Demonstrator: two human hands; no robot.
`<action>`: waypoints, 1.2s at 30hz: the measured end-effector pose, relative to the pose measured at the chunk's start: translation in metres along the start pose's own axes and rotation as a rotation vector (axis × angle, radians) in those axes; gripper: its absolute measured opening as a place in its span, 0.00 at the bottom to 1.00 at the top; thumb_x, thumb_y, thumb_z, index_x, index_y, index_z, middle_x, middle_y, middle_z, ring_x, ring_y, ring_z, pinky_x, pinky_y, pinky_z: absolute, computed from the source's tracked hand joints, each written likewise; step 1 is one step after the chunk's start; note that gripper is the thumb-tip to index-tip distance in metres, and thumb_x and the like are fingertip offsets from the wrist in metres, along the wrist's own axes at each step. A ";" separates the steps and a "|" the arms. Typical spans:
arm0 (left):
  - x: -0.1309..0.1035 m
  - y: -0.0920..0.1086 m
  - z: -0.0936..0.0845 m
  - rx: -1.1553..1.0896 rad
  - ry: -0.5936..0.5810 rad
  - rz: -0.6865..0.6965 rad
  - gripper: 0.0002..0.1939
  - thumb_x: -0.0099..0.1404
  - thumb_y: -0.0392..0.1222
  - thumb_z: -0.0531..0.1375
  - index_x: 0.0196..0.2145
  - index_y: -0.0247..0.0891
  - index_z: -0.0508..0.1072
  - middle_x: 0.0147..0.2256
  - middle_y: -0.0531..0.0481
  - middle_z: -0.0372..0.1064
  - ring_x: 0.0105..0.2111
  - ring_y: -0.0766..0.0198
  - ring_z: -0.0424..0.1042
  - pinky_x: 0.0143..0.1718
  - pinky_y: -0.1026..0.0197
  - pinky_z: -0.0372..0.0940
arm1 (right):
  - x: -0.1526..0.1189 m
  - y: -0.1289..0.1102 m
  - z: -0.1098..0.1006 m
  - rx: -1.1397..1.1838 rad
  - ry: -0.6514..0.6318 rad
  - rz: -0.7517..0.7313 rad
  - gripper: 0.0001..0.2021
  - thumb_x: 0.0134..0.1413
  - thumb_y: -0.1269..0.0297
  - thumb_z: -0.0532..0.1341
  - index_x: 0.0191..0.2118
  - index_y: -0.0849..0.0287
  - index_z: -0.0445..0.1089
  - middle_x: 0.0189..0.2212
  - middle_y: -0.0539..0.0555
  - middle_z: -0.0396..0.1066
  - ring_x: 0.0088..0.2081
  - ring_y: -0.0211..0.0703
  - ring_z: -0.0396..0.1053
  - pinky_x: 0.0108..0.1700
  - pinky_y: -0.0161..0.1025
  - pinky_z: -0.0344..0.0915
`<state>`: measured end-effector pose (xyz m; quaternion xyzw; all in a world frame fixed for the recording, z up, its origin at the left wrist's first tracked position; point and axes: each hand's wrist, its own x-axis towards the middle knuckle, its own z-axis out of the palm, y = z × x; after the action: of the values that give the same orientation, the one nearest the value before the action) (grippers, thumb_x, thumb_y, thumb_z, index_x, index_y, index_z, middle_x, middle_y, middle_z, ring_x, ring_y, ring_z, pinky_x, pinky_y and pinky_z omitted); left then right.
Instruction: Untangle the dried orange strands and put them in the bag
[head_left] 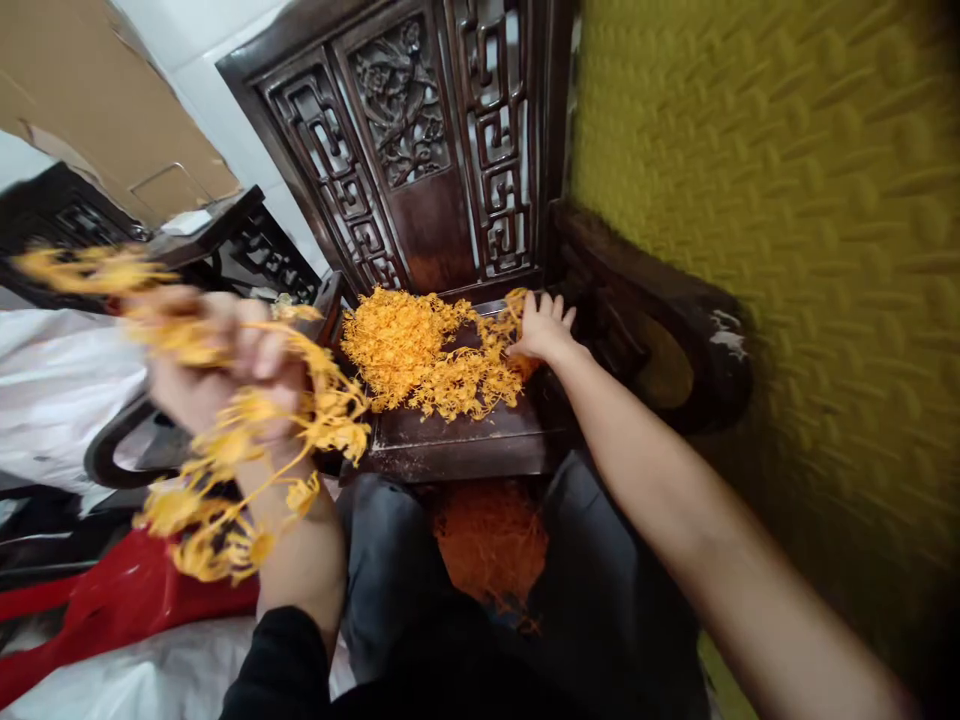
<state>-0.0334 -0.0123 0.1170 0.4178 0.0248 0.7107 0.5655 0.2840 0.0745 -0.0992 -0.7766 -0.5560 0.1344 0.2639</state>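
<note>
My left hand (225,350), blurred by motion, is raised on the left and closed around a bunch of stringy yellow-orange flower pieces (244,535). Strands of them hang below the fingers and over the wrist. A heap of similar flower pieces (394,345) lies on the dark wooden chair seat (457,450), spreading to the right. At that right edge is my right hand (546,325), its fingers spread; the thumb side touches or nearly touches some pieces. What lies under the palm is hidden.
A carved chair back (439,225) rises behind the heap. On the right stands a yellow textured mat (750,150), beside the curved armrest (724,350). An orange stringy mass (491,545) shows between my knees. A red plastic stool (142,580) and white sacks (67,390) are at left.
</note>
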 end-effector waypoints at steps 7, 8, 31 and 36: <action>-0.052 -0.102 -0.029 0.742 -0.031 -0.610 0.17 0.57 0.53 0.71 0.33 0.36 0.75 0.18 0.59 0.59 0.14 0.74 0.54 0.16 0.68 0.54 | -0.085 -0.074 -0.054 0.889 0.046 -0.525 0.27 0.66 0.46 0.55 0.63 0.56 0.64 0.44 0.57 0.74 0.42 0.45 0.74 0.46 0.46 0.73; -0.056 -0.107 -0.032 0.784 -0.080 -0.650 0.18 0.57 0.54 0.71 0.32 0.36 0.74 0.18 0.59 0.58 0.14 0.74 0.54 0.16 0.68 0.53 | -0.096 -0.081 -0.054 0.952 -0.034 -0.532 0.27 0.65 0.44 0.56 0.62 0.55 0.65 0.41 0.55 0.74 0.37 0.42 0.73 0.42 0.44 0.73; -0.074 -0.084 -0.040 0.820 -0.230 -0.955 0.22 0.57 0.59 0.69 0.27 0.33 0.78 0.13 0.59 0.53 0.13 0.74 0.49 0.15 0.67 0.42 | -0.115 -0.099 -0.036 1.468 -0.419 -0.132 0.18 0.56 0.46 0.64 0.40 0.56 0.73 0.27 0.48 0.65 0.26 0.34 0.56 0.26 0.35 0.55; -0.076 -0.082 -0.042 0.877 -0.312 -0.939 0.22 0.58 0.57 0.69 0.24 0.33 0.75 0.15 0.57 0.57 0.15 0.74 0.52 0.18 0.66 0.45 | -0.109 -0.095 -0.038 1.048 -0.013 -0.301 0.25 0.54 0.40 0.66 0.27 0.57 0.63 0.21 0.46 0.56 0.24 0.34 0.51 0.28 0.36 0.50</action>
<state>0.0059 -0.0271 0.0053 0.6523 0.4094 0.2438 0.5895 0.1902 -0.0142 -0.0239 -0.4518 -0.5211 0.3589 0.6288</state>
